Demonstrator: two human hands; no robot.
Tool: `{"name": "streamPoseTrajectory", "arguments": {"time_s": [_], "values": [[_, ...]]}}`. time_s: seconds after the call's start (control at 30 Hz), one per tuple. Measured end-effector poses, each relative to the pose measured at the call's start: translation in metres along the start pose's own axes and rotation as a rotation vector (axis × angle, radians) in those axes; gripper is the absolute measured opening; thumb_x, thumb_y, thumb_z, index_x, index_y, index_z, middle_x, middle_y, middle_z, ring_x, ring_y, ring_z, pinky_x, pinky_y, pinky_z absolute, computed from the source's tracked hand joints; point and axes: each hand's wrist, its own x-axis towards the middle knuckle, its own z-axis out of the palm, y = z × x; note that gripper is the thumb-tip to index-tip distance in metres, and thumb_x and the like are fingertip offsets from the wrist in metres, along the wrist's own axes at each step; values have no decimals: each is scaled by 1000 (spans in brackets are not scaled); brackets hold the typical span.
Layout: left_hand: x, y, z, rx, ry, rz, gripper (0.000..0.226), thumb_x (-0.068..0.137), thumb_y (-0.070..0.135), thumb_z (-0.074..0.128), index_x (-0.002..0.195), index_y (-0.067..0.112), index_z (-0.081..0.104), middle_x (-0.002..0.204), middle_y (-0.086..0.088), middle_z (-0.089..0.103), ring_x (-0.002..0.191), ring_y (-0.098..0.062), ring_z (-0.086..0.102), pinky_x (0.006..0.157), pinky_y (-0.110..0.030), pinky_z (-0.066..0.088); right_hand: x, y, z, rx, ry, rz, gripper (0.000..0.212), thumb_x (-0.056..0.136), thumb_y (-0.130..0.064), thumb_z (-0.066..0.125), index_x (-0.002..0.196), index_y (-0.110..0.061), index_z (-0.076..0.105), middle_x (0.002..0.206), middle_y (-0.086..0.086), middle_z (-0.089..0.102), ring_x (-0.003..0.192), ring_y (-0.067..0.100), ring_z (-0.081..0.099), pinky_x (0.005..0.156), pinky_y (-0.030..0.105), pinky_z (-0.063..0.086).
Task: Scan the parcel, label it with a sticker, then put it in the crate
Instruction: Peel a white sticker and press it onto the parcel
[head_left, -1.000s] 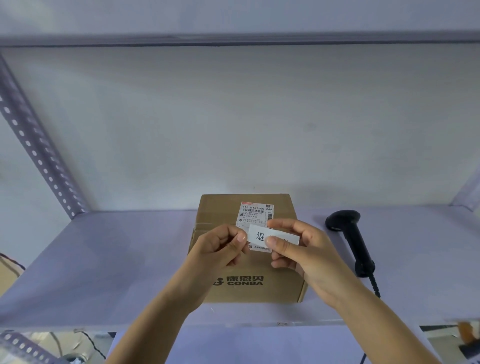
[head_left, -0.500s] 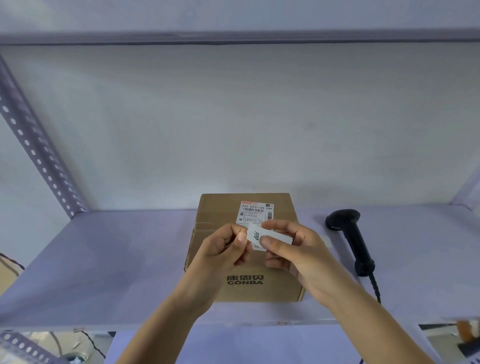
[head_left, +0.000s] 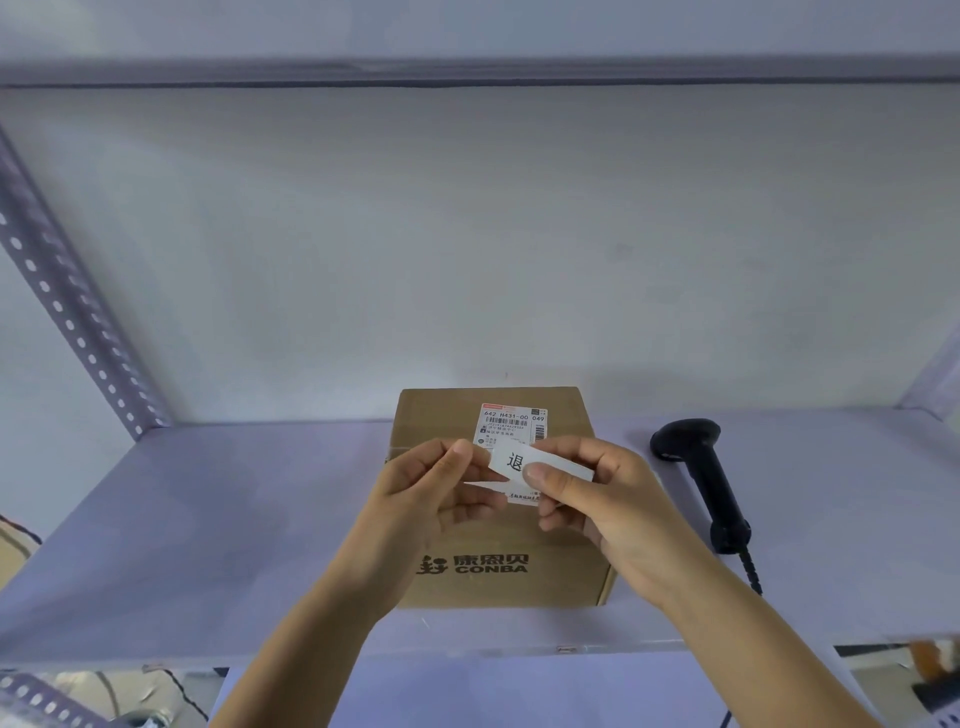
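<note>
perforated steel upright (head_left: 62, 312), slanting down from left edge of frame to back corner of shelf (head_left: 234, 519). pale lilac shelf surface, filling lower half of frame; plain white wall (head_left: 467, 234) behind; underside of upper shelf (head_left: 467, 67) across top of frame.

brown cardboard parcel (head_left: 498, 582) at centre of frame, flat on shelf, back edge near wall. black "conba" print with chinese characters on near part of top face. white shipping label (head_left: 511, 423) with barcode and "642 h431-00 049" on far part of top, lower portion hidden behind hands.

left hand (head_left: 421, 509) centre-left over parcel, thumb and forefinger pinched on left end of white sticker (head_left: 524, 462). sticker held above parcel, bearing one black character; whether touching box cannot tell. right hand (head_left: 608, 504) centre-right, thumb on top of sticker, fingers curled beneath, gripping right end.

black handheld scanner (head_left: 701, 483) right of centre, lying on shelf, just beside parcel, head toward wall, coiled cable (head_left: 750, 571) trailing off front edge.
</note>
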Motion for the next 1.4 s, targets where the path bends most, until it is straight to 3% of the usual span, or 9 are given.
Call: {"name": "streamPoseTrajectory", "arguments": {"time_s": [0.1,0.3,0.6,1.23,1.4], "values": [[-1,2,1,30,-47,-8,36,82,31,55,99,2,69,89,-7,75,72,-14,70,67,-21,56,0,-1,1,12,-11,5,16,81,0,69,96,-5,70,61,3,68,50,11,60,50,21,54],[0,0,3,4,-54,0,18,83,25,56,80,11,67,84,-2,75,71,-13,69,68,-21,57,1,0,2,33,-24,22,16,81,0,68,96,-4,69,59,2,68,49,10,60,49,20,53],[2,-1,2,31,-63,-2,23,82,28,57,86,7,67,85,-1,72,75,-10,67,71,-20,56,2,0,3,24,-25,23,15,82,1,67,96,-4,70,59,1,68,50,10,60,49,20,53],[3,-5,-1,19,-84,38,17,82,25,58,70,18,69,79,2,71,75,-10,67,71,-20,56,3,2,1,45,-31,37,22,82,1,67,103,2,67,57,3,65,49,10,59,49,20,52],[4,-6,-1,25,-85,60,15,83,24,57,74,16,66,79,3,70,76,-11,66,72,-20,55,4,1,-1,26,-41,40,20,82,0,67,102,1,68,58,2,66,50,10,59,50,20,53]]}}
